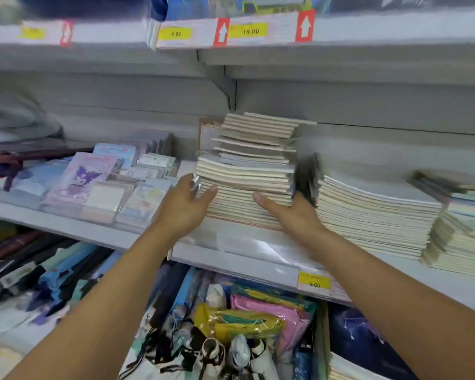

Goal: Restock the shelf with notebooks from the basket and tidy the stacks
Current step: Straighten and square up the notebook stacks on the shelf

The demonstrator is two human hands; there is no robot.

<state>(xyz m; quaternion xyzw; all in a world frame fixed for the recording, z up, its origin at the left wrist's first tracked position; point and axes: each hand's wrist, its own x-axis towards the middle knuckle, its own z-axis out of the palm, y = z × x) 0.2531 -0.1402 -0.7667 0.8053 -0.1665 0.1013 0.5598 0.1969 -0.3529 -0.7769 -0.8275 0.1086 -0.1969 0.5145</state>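
Our left hand (185, 200), fingers straight, presses left side of tall messy stack of cream paper notebooks (247, 171) on white metal shelf (231, 250). Our right hand (288, 212), fingers apart, thumb flat on front, presses right side. We think: squeeze gently, both sides together, so edges line up. Notebooks lie flat, page edges face us, long side left-right.

I see the tall notebook stack (247, 171) on the shelf (231, 250), small packs (93, 182) to its left, a lower stack (373, 215) just right, umbrellas (66, 270) below.
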